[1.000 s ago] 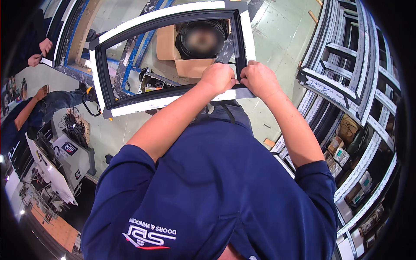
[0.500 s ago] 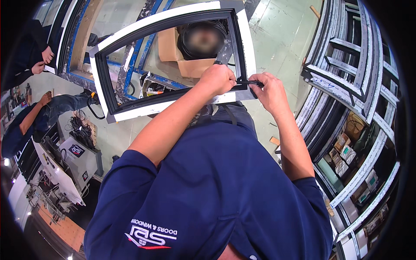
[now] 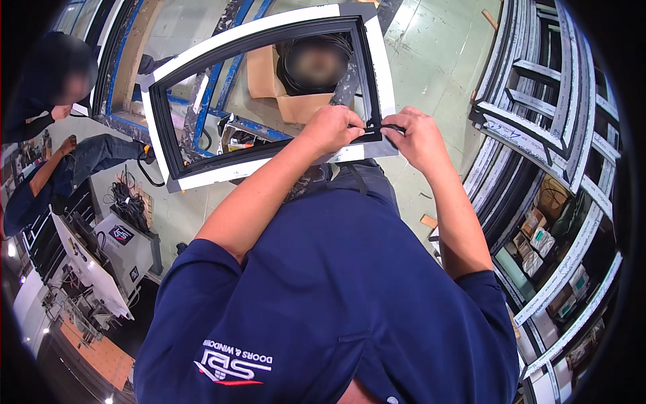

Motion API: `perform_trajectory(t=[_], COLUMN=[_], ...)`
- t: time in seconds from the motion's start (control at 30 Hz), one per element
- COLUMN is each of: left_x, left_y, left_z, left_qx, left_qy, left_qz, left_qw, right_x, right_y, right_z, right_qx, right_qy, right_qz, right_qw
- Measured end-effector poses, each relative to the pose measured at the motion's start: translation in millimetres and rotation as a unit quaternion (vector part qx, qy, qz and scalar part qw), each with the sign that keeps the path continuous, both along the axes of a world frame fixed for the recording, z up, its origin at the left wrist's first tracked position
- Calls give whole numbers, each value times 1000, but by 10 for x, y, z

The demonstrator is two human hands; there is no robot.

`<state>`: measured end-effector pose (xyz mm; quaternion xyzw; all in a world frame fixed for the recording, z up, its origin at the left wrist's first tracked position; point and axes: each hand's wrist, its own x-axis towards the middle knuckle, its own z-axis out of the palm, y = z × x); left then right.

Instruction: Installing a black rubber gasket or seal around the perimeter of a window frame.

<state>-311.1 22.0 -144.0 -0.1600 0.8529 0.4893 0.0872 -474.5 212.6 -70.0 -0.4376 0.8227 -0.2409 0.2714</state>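
A window frame (image 3: pixel 279 25) with white outer faces and a black inner rim lies raised before me, its top edge curved. My left hand (image 3: pixel 331 129) reaches over the near bar, finger and thumb pinched at the black rubber gasket (image 3: pixel 367 130) by the near right inner corner. Just outside that corner is my right hand (image 3: pixel 416 138), its fingers closed round a slim black piece (image 3: pixel 393 127). Whether this is a gasket end or a small tool I cannot tell. My fingers hide most of both.
Below the frame's opening a cardboard box (image 3: pixel 306 108) holds a coil of black strip (image 3: pixel 289 71). Blue-edged supports (image 3: pixel 215 84) run beneath the frame. Racked profiles (image 3: pixel 511 135) stand on the right. Two people (image 3: pixel 50 84) are at the left, near a grey machine (image 3: pixel 124 246).
My two hands have drawn slightly apart, the left moving left and a little down. Less of the black piece at my right fingers shows. The person at far left has leaned into view.
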Motion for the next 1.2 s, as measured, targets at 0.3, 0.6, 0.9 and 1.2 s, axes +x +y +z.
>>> perform_trajectory(t=[0.3, 0.6, 0.9, 1.2], left_x=[-42, -41, -16, 6], left_y=[70, 88, 73, 118], left_z=[30, 62, 42, 225], left_qx=[1, 21, 3, -34], left_qy=[-58, 46, 83, 49], left_qz=[-2, 27, 21, 2], left_qw=[998, 998, 996, 998], right_x=[80, -79, -469, 3], right_y=[-96, 37, 395, 86], right_z=[46, -62, 42, 561], right_qx=[28, 13, 56, -68], right_qy=[51, 6, -116, 2], right_qz=[35, 25, -4, -13], right_qw=[998, 1000, 992, 998])
